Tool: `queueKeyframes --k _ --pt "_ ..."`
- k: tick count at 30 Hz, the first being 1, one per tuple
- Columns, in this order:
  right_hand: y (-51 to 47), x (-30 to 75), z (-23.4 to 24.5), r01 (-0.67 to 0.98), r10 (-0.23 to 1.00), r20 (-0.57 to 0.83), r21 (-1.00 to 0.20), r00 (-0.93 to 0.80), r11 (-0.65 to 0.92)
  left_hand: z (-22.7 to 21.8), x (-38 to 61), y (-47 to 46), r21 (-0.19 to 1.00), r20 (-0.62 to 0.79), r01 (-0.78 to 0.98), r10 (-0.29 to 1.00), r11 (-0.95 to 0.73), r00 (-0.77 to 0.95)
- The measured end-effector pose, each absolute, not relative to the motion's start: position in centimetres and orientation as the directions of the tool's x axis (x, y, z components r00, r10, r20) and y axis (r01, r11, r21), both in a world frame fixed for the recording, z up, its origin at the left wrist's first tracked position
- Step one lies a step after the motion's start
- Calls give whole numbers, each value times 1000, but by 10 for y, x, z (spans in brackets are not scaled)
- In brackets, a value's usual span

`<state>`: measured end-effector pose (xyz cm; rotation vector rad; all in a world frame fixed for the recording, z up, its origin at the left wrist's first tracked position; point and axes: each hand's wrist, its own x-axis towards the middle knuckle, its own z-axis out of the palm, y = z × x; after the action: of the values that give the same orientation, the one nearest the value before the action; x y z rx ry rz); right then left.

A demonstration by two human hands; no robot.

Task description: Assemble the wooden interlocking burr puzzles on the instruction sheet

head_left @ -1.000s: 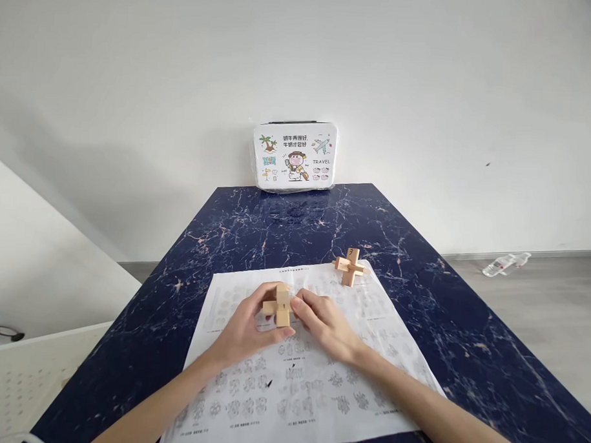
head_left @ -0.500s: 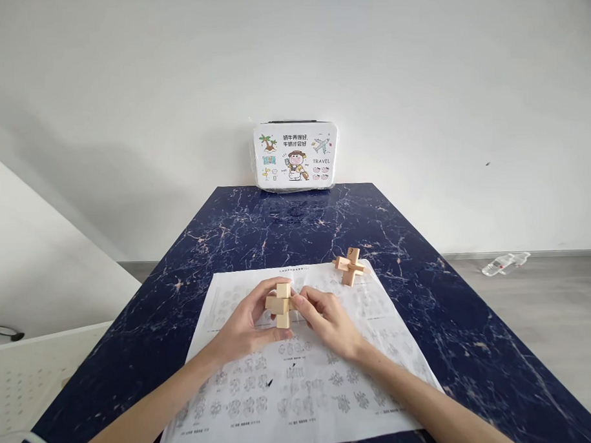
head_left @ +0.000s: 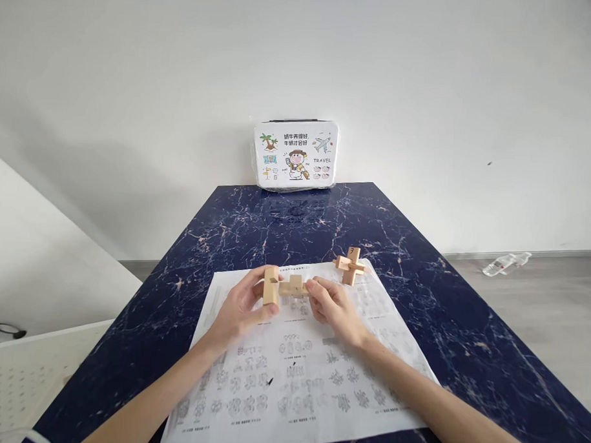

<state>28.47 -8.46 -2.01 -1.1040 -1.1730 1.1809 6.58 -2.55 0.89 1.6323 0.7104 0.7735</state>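
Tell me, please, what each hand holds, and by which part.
The left hand holds a notched wooden block by opposite ends; the right hand, a crosswise wooden piece by its right end.

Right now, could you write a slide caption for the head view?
Left hand holding a notched wooden block, right hand another wooden part, over a printed sheet.

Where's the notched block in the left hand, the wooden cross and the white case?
Notched block point(head_left: 270, 290): head view, its front face.
Wooden cross point(head_left: 351, 267): head view, its middle.
White case point(head_left: 296, 158): head view, its front.
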Motion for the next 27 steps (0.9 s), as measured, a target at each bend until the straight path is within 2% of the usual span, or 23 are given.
queueKeyframes --k 2,4,7,10,13,15,18,22,27 --pt "-84 284 -20 -143 997 54 -988 53 61 7 65 -22 973 113 117 859 -196 499" --pt "-84 283 -18 -175 996 43 -983 75 56 3 65 -18 932 143 265 923 -247 357" --pt "-85 282 -16 -182 996 32 -982 83 47 -7 64 -10 792 259 515 944 -329 205" --pt "-85 282 -17 -185 996 26 -982 81 41 -18 62 -3 658 287 673 939 -338 190" --pt "-83 282 -20 -193 996 18 -981 84 34 -26 61 -3 563 284 740 927 -369 246" --pt "-83 283 -22 -180 997 15 -983 82 30 -25 62 -6 554 295 727 913 -405 283" --pt "-83 284 -25 -117 996 29 -992 81 39 -16 64 -13 635 313 629 894 -447 319" --pt "-85 283 -28 80 993 88 -993 80 82 1 65 -24 785 327 369 838 -498 436" --pt "-90 279 -27 288 989 149 -947 -6 145 9 68 -33 807 274 268 735 -527 621"
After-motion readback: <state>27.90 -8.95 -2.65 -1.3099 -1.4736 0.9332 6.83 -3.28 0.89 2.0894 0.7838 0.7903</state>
